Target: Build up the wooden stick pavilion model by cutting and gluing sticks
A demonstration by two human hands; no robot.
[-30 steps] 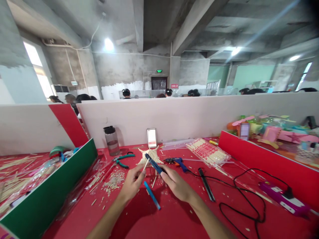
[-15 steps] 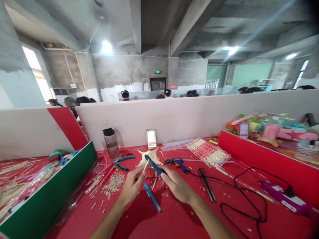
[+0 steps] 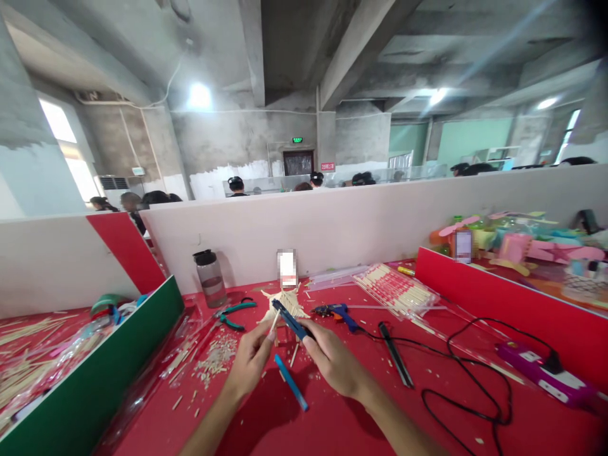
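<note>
My left hand [image 3: 251, 356] pinches a thin pale wooden stick [image 3: 274, 322] that points up and away. In my right hand [image 3: 331, 356] is a long dark-blue hand tool [image 3: 291, 321]; its exact kind is hard to make out. The tool's far end meets the upper end of the stick. Right behind them sits a small structure of pale sticks [image 3: 295, 305], partly covered by the tool. A blue pen-like rod [image 3: 291, 382] lies on the red table [image 3: 266, 430] between my forearms.
Left are green-handled pliers [image 3: 235, 313], stick scraps [image 3: 216, 360] and a water bottle [image 3: 209, 278]. Right are a blue glue gun [image 3: 338, 313], a black utility knife [image 3: 396, 354], bundled sticks [image 3: 396, 290], and a purple power strip [image 3: 546, 375] with a looping black cable. Low partitions flank the table.
The view has shifted slightly. Both hands keep their grips, and the tool's end still meets the stick, with only a small shift in position.
</note>
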